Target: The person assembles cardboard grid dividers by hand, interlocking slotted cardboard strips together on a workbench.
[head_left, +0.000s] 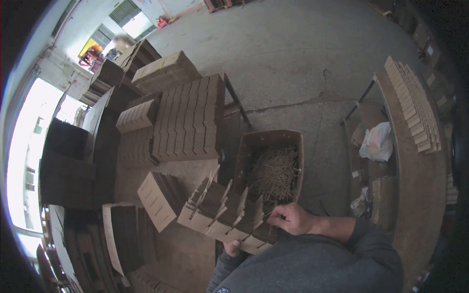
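Near centre: brown slotted cardboard grid (220, 217) in hand.
Right hand (293, 219) pinches its right edge; left hand (232, 248) clasps underneath. I'd keep slots square.

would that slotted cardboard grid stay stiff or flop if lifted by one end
The cardboard grid is probably light: thin strips, open cells. It would likely skew or sag, since its strips lean unevenly and the left hand and right hand hold it.
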Tool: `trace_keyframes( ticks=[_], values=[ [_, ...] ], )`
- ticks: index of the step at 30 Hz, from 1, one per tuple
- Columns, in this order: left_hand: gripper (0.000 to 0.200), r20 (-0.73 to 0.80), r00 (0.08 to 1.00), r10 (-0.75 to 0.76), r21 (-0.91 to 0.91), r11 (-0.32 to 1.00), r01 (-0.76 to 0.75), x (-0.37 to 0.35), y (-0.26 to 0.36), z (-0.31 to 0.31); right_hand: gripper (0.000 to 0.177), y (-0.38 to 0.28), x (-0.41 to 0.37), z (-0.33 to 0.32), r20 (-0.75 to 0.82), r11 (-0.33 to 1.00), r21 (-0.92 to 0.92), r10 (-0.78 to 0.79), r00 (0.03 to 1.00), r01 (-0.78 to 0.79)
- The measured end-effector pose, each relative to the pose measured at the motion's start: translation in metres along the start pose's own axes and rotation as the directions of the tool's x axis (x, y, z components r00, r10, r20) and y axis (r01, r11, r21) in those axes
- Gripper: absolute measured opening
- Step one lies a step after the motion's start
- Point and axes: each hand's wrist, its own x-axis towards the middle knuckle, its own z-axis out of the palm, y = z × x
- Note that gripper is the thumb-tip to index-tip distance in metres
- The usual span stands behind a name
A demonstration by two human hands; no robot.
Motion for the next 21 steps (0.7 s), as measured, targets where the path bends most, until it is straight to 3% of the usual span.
trace_keyframes(
  ticks=[2, 5, 6, 7, 8, 9, 11, 12, 15, 18, 20, 21],
  values=[
    [0.098, -0.052, 0.998, 0.037, 0.079, 0.996, -0.032, -0.025, -0.025, -0.031, 0.018, -0.002, -0.001, -0.003, -0.068, 0.998, 0.070, 0.000, 0.998, 0.005],
    [0.103, -0.157, 0.988, -0.011, 0.148, 0.988, 0.034, -0.004, 0.019, 0.018, 0.013, -0.005, 0.001, -0.028, -0.173, 0.997, 0.045, 0.066, 0.983, -0.059],
    [0.104, -0.179, 0.984, -0.024, 0.160, 0.986, 0.054, -0.025, -0.003, -0.007, 0.011, -0.004, 0.004, -0.039, -0.196, 0.997, 0.036, 0.081, 0.977, -0.075],
    [0.073, -0.026, 0.971, -0.237, 0.058, 0.969, 0.239, -0.075, -0.057, -0.074, 0.018, -0.001, 0.011, -0.049, -0.237, 0.996, -0.080, 0.026, 0.971, -0.046],
    [0.042, 0.149, 0.893, -0.424, -0.010, 0.903, 0.430, -0.120, -0.102, -0.140, 0.024, 0.004, 0.018, -0.059, -0.276, 0.981, -0.193, -0.031, 0.961, -0.024],
    [0.026, 0.241, 0.827, -0.507, -0.030, 0.848, 0.529, -0.112, -0.104, -0.142, 0.028, 0.011, 0.021, -0.062, -0.298, 0.969, -0.246, -0.056, 0.953, -0.020],
    [0.063, 0.349, 0.906, -0.239, -0.034, 0.963, 0.268, 0.003, -0.006, -0.005, 0.040, 0.028, 0.024, -0.056, -0.262, 0.923, -0.347, 0.077, 0.962, -0.168],
    [0.072, 0.377, 0.912, -0.164, -0.044, 0.980, 0.194, 0.032, 0.030, 0.042, 0.044, 0.031, 0.025, -0.052, -0.256, 0.904, -0.376, 0.108, 0.960, -0.202],
    [0.057, 0.314, 0.949, -0.014, -0.290, 0.951, 0.110, 0.036, 0.041, 0.060, 0.065, 0.027, 0.025, -0.032, -0.162, 0.949, -0.279, 0.104, 0.981, -0.147],
    [0.042, 0.217, 0.974, -0.062, -0.248, 0.962, 0.117, 0.016, 0.031, 0.043, 0.053, 0.024, 0.019, -0.009, 0.043, 0.976, -0.187, 0.122, 0.992, -0.112],
    [0.010, 0.116, 0.993, -0.020, -0.096, 0.995, 0.031, -0.016, 0.002, 0.003, 0.034, 0.023, 0.018, -0.007, 0.004, 0.981, -0.115, 0.156, 0.988, -0.154],
    [0.009, 0.091, 0.996, -0.005, -0.054, 0.999, 0.010, -0.022, -0.003, -0.006, 0.030, 0.024, 0.018, -0.012, -0.004, 0.982, -0.096, 0.163, 0.987, -0.163]
  ],
)
